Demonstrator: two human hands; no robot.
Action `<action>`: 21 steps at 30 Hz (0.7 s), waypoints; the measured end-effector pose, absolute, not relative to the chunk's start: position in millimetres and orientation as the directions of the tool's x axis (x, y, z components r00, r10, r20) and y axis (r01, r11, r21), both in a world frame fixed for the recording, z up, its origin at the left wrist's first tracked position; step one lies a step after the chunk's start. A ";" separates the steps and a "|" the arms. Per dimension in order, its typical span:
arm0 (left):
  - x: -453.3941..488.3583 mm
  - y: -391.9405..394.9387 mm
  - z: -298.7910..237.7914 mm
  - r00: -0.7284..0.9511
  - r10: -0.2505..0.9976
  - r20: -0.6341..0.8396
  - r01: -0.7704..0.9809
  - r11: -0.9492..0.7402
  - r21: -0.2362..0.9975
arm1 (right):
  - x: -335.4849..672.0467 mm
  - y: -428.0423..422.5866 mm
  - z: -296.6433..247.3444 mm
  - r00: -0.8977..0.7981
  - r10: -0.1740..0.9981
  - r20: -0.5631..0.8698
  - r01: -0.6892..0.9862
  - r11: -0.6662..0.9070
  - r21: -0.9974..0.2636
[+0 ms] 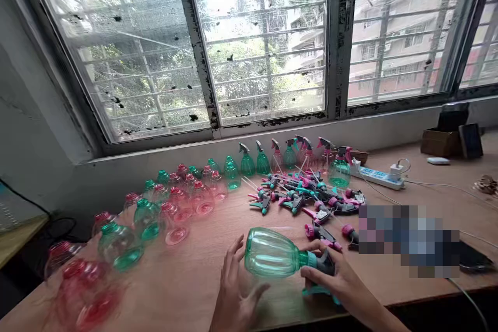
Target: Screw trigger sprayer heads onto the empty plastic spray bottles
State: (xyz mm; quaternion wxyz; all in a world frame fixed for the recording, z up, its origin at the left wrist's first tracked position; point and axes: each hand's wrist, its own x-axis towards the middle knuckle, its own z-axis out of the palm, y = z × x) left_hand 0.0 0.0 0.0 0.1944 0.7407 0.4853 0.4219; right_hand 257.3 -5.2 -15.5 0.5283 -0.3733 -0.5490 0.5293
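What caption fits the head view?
Right hand holds a green spray bottle sideways by its sprayer, left hand open nearby.

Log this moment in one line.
right hand: grips green bottle by its spray head, bottle sideways | left hand: open near bottle base | nearby: loose spray heads, standing bottles

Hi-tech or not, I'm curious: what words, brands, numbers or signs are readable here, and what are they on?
No text is readable.
White power strip: any marks on its blue panels are too small to read.
Green spray bottle in the right hand: no lettering visible.
Pixelated patch on the table: unreadable.
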 end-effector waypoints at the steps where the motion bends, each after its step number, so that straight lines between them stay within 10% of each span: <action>1: 1.4 -1.9 -0.3 0.154 0.879 0.452 0.528 -0.460 0.714 | 256.1 -4.9 -14.0 -0.163 0.967 0.194 -0.134 0.173 -0.976; 21: 5.6 -11.6 8.0 0.097 0.910 0.404 0.383 -0.409 0.828 | 254.3 -4.5 -11.7 -0.161 0.972 0.172 -0.159 0.147 -0.976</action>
